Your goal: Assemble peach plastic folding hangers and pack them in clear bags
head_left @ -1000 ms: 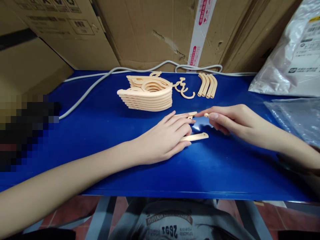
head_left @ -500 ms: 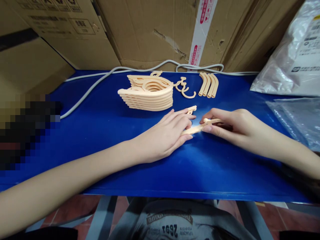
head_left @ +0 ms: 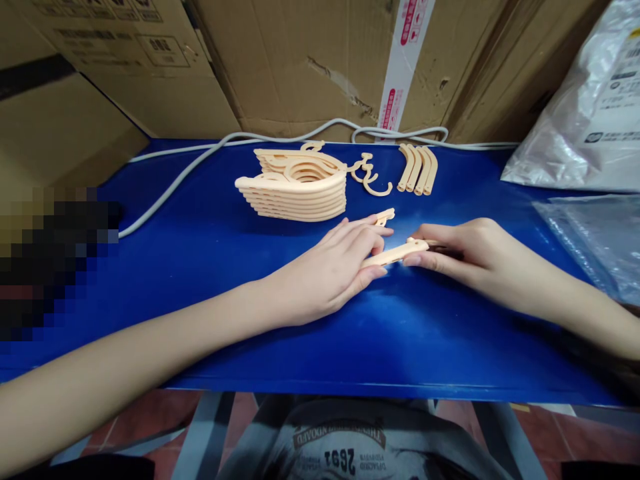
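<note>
My left hand point(head_left: 333, 273) lies low over the blue table, its thumb and fingers closed round a beige plastic hanger piece point(head_left: 395, 254). Another beige end point(head_left: 385, 217) sticks out past its fingertips; whether both belong to one hanger I cannot tell. At the right end of the piece, my right hand point(head_left: 463, 253) pinches with thumb and fingers, partly hiding a thin part in its grip. Behind the left hand stands a stack of beige folding hangers point(head_left: 300, 208). Loose beige hooks point(head_left: 373, 181) lie beside the stack, and several curved hanger arms point(head_left: 417, 171) sit in a row farther right.
A white cable point(head_left: 195, 163) runs along the back of the blue table point(head_left: 320, 360). Cardboard boxes point(head_left: 300, 80) stand behind it and at the left. Plastic bags point(head_left: 565, 133) lie at the right. A blurred-out dark patch covers the left edge.
The right end of the hanger piece now shows more fully, lying over my right fingertips. My right fingers have shifted slightly and closed up. My left hand has barely moved.
</note>
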The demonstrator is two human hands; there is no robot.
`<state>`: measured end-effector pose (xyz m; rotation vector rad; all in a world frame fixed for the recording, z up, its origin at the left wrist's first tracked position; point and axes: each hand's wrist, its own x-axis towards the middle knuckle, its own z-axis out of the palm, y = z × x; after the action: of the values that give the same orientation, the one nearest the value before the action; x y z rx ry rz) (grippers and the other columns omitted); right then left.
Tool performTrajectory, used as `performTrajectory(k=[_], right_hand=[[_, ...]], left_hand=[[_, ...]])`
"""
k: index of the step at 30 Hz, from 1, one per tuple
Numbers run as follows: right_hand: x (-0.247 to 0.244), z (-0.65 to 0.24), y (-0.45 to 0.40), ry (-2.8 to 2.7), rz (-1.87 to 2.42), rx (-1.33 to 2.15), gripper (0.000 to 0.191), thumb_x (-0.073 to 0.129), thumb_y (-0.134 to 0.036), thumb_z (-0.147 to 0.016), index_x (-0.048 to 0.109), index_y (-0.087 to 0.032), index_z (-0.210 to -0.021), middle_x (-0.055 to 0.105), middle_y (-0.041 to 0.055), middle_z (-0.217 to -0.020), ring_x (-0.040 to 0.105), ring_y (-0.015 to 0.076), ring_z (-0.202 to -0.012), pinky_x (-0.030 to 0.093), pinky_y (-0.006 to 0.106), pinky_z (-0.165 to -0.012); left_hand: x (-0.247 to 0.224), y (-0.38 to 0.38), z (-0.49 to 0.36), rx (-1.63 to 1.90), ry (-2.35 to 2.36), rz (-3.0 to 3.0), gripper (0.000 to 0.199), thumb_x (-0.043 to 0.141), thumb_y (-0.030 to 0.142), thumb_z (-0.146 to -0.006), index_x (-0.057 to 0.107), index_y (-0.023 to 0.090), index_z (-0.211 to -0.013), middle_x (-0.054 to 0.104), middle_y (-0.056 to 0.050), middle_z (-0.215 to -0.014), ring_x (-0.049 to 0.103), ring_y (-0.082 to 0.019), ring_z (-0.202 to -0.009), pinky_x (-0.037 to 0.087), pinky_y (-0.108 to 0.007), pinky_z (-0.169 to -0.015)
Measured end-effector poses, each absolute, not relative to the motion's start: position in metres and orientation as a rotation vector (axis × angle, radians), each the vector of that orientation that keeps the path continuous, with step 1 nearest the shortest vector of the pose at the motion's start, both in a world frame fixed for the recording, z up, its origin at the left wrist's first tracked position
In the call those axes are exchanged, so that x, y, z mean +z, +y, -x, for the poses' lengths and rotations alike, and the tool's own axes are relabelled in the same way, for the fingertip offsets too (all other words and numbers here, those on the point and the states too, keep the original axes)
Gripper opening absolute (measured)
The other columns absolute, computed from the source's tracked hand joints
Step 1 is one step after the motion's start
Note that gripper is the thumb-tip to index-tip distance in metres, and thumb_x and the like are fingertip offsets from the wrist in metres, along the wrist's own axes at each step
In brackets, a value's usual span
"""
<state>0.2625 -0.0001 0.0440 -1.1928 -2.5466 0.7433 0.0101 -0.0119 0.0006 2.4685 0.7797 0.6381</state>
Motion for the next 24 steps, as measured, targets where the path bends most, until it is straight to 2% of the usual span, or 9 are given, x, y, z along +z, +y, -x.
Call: performTrajectory(k=[3, 7, 10, 15, 20, 24], right_hand=[[0.0440, -0.2619, -0.0005, -2.524, 1.181, 0.719, 0.054, 0.050, -0.069, -0.099, 0.066, -0.020, -0.081, 0.059, -0.0017, -0.060, 0.048, 0.0123, -0.051, 0.030, 0.027, -0.054], [0.0432, -0.2611, -0.0016, -2.516, 1.181, 0.709, 0.056, 0.049, -0.070, -0.099, 0.069, -0.020, -0.082, 0.059, -0.0015, -0.059, 0.048, 0.0126, -0.052, 0.030, 0.027, -0.054], [0.0419, -0.2614, -0.0022, -2.510, 1.194, 0.708, 0.057, 0.048, -0.070, -0.099, 0.071, -0.020, -0.085, 0.062, -0.0008, -0.062, 0.050, 0.0131, -0.053, 0.031, 0.027, -0.055], [0.0400, -0.2627, -0.0012, -2.491, 1.251, 0.670, 0.058, 0.048, -0.073, -0.098, 0.073, -0.020, -0.091, 0.064, 0.0003, -0.064, 0.052, 0.0142, -0.056, 0.031, 0.027, -0.056], [0.0399, -0.2651, -0.0002, -2.520, 1.273, 0.668, 0.061, 0.047, -0.074, -0.097, 0.074, -0.021, -0.089, 0.063, 0.0008, -0.063, 0.051, 0.0140, -0.054, 0.030, 0.027, -0.055], [0.0355, -0.2684, -0.0002, -2.561, 1.261, 0.600, 0.060, 0.044, -0.074, -0.099, 0.075, -0.022, -0.094, 0.065, 0.0023, -0.066, 0.053, 0.0150, -0.054, 0.029, 0.028, -0.055]], left_hand=[[0.0002, -0.0110, -0.0100, 0.645, 0.772, -2.494, 0.017, 0.041, 0.028, -0.111, 0.050, 0.017, -0.120, 0.054, -0.020, -0.153, 0.033, -0.025, -0.159, 0.038, -0.051, -0.126], [0.0005, -0.0095, -0.0093, 0.586, 0.742, -2.578, 0.031, 0.037, 0.028, -0.112, 0.054, 0.012, -0.132, 0.053, -0.019, -0.155, 0.031, -0.027, -0.159, 0.029, -0.054, -0.131], [0.0016, -0.0090, -0.0088, 0.559, 0.740, -2.621, 0.034, 0.036, 0.027, -0.112, 0.055, 0.012, -0.137, 0.052, -0.018, -0.157, 0.031, -0.027, -0.159, 0.028, -0.056, -0.131], [0.0016, -0.0087, -0.0089, 0.542, 0.759, -2.618, 0.035, 0.037, 0.029, -0.112, 0.054, 0.014, -0.139, 0.052, -0.017, -0.158, 0.032, -0.027, -0.159, 0.029, -0.057, -0.131], [-0.0001, -0.0090, -0.0091, 0.544, 0.756, -2.624, 0.037, 0.037, 0.029, -0.112, 0.055, 0.009, -0.137, 0.050, -0.019, -0.159, 0.032, -0.028, -0.158, 0.029, -0.055, -0.131], [-0.0001, -0.0091, -0.0082, 0.545, 0.751, -2.618, 0.034, 0.037, 0.028, -0.112, 0.056, 0.013, -0.135, 0.052, -0.017, -0.158, 0.032, -0.027, -0.158, 0.029, -0.055, -0.131]])
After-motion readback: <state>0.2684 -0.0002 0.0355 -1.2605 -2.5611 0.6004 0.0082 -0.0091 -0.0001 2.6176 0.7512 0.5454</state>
